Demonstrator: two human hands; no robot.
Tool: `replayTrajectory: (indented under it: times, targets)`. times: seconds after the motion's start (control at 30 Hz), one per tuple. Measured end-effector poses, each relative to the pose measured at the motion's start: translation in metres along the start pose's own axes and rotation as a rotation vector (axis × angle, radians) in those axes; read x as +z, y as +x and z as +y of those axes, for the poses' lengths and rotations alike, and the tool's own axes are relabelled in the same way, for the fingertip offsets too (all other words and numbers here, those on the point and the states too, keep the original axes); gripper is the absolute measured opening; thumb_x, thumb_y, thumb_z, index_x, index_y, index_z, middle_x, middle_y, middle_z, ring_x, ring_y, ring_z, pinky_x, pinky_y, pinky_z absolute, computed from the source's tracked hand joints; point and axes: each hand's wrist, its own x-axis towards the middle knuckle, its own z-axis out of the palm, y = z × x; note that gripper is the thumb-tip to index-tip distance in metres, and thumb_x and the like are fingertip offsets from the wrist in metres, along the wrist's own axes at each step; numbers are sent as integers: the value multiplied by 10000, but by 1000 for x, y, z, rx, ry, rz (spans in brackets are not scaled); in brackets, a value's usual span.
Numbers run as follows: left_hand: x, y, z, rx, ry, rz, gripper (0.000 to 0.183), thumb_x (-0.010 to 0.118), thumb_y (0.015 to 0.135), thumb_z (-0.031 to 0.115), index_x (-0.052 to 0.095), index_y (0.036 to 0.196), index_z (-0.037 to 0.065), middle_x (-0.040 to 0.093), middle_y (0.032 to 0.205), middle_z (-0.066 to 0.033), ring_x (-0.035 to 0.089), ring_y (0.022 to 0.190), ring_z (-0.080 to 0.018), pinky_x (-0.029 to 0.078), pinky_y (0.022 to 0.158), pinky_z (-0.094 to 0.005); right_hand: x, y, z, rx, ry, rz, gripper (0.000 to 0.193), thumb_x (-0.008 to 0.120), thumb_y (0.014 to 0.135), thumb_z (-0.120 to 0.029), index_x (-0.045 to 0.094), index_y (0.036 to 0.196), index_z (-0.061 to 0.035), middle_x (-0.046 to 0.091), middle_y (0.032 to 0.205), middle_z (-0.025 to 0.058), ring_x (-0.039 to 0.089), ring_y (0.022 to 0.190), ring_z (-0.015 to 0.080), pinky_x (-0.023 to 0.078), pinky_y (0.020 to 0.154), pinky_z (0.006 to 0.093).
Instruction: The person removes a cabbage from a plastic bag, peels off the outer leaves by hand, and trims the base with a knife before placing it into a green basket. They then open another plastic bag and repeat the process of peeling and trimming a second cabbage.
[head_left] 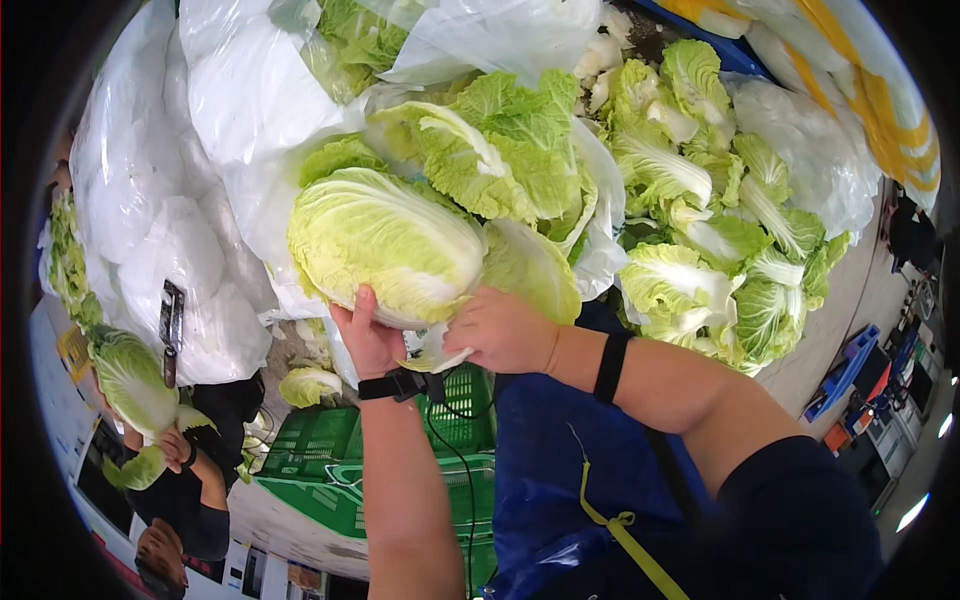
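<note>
A large napa cabbage (385, 240) lies tilted in front of me, its leafy end to the left and its pale base toward my hands. My left hand (370, 335) supports it from below, the thumb up against its side. At the base end, my right hand (505, 330) pinches a pale outer leaf (437, 350) that hangs away from the head. Just behind, loose green leaves (500, 150) and another pale leaf (535, 270) rest on white plastic bags. The fingertips of my right hand are partly hidden by the leaf.
Green plastic crates (310, 445) stand below my left forearm. At right lies a heap of cabbage leaves (740, 240). Full white plastic bags (170, 200) fill the left, with a black-handled tool (171, 325) against them. At lower left a co-worker (190, 500) handles another cabbage (135, 385).
</note>
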Motion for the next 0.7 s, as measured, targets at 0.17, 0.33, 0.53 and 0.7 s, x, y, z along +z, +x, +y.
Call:
replayTrajectory:
  times: [0.17, 0.33, 0.53, 0.7]
  targets:
    - [4, 2, 3, -23, 18, 8, 686, 684, 791, 108, 291, 1351, 72, 444, 1291, -121, 480, 1156, -290, 474, 913, -455, -3, -14, 17, 122, 153, 73, 233, 685, 625, -69, 655, 843, -146, 661, 926, 7, 603, 889, 203, 427, 789, 339]
    - [0, -10, -3, -76, 44, 19, 717, 679, 785, 93, 258, 1366, 92, 428, 1298, -131, 471, 1164, -311, 490, 874, -527, -6, -25, 50, -297, -47, -117, 152, 650, 670, -85, 651, 811, -141, 666, 858, -4, 593, 942, 212, 426, 792, 351]
    - [-38, 17, -1, -61, -105, -26, 690, 654, 815, 117, 260, 1381, 120, 437, 1306, -126, 473, 1169, -293, 444, 952, -489, -32, -97, -6, 230, -83, -838, 104, 598, 795, -244, 626, 766, -148, 614, 730, 57, 614, 707, 273, 471, 643, 444]
    - [-41, 4, 1, -56, -82, -130, 729, 667, 816, 157, 242, 1408, 142, 412, 1345, -100, 435, 1211, -286, 401, 988, -481, -133, -282, -61, 856, -338, -945, 407, 726, 712, -236, 607, 1092, -152, 594, 1071, 81, 569, 981, 281, 442, 848, 399]
